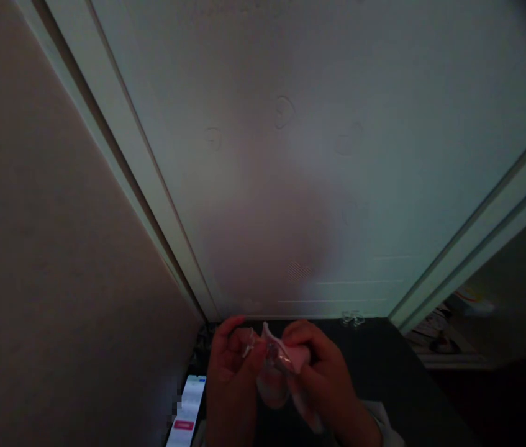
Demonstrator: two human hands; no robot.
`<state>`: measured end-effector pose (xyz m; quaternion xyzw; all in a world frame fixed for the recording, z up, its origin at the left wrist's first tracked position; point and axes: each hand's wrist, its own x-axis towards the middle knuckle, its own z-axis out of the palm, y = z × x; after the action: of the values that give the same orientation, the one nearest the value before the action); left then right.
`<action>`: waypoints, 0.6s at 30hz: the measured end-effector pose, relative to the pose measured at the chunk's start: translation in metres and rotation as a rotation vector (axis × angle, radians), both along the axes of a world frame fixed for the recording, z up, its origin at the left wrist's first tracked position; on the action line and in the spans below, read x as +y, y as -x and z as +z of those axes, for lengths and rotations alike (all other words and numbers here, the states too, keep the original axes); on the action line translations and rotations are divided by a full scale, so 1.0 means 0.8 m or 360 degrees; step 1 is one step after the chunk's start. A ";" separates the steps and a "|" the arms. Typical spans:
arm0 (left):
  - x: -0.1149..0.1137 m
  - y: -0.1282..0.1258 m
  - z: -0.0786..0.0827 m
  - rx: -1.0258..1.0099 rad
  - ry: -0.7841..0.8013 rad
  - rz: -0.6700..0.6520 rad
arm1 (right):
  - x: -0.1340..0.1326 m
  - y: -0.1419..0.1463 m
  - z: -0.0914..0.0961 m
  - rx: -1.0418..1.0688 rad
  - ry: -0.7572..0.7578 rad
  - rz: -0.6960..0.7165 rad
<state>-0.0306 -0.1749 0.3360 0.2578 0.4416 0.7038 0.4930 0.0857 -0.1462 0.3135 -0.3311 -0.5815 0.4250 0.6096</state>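
Observation:
My left hand is closed, its thumb and fingers pinching a small clear plastic piece. My right hand grips a thin pale cloth or wipe, which looks pinkish in the dim light. One corner of it sticks up between the hands, and another part hangs below the right fingers. Between the hands, a clear, shiny rounded item shows against the cloth. Its kind cannot be made out. Both hands are close together above a dark tabletop.
A lit phone lies left of my left hand. Small clear plastic pieces sit at the tabletop's back edge. A pale upright panel with faint heart outlines rises behind. A wall borders the left; shelves with items stand at right.

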 end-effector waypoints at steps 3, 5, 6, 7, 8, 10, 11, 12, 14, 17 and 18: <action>-0.002 0.000 -0.001 0.0007 -0.0003 -0.0005 | 0.000 0.000 0.001 0.0053 0.0184 0.0058; -0.002 0.000 0.000 0.0014 -0.0023 -0.0016 | 0.001 0.000 0.001 0.0083 0.0331 0.0119; -0.002 0.000 0.001 0.0017 -0.0028 -0.0017 | 0.002 0.001 0.000 0.0097 0.0405 0.0155; -0.002 -0.001 0.002 0.0019 -0.0023 -0.0016 | 0.003 0.001 -0.001 0.0118 0.0472 0.0192; -0.002 -0.001 0.003 0.0018 -0.0016 -0.0001 | 0.004 0.002 -0.002 0.0143 0.0539 0.0234; -0.002 -0.002 0.007 0.0009 0.0007 0.0031 | 0.005 0.003 -0.005 0.0194 0.0672 0.0342; -0.002 -0.003 0.009 0.0006 0.0028 0.0040 | 0.005 0.004 -0.006 0.0223 0.0727 0.0404; -0.002 -0.004 0.011 0.0005 0.0056 0.0049 | 0.005 0.004 -0.007 0.0249 0.0776 0.0464; -0.002 -0.005 0.017 -0.0007 0.0119 0.0061 | 0.005 0.004 -0.009 0.0303 0.0853 0.0558; -0.002 -0.006 0.024 -0.0063 0.0151 0.0110 | 0.007 0.006 -0.010 0.0402 0.0913 0.0652; -0.002 -0.006 0.025 -0.0074 0.0147 0.0119 | 0.007 0.007 -0.010 0.0444 0.0931 0.0692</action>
<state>-0.0257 -0.1767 0.3557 0.2018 0.4713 0.7065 0.4878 0.0799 -0.1405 0.3054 -0.2991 -0.4039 0.7329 0.4585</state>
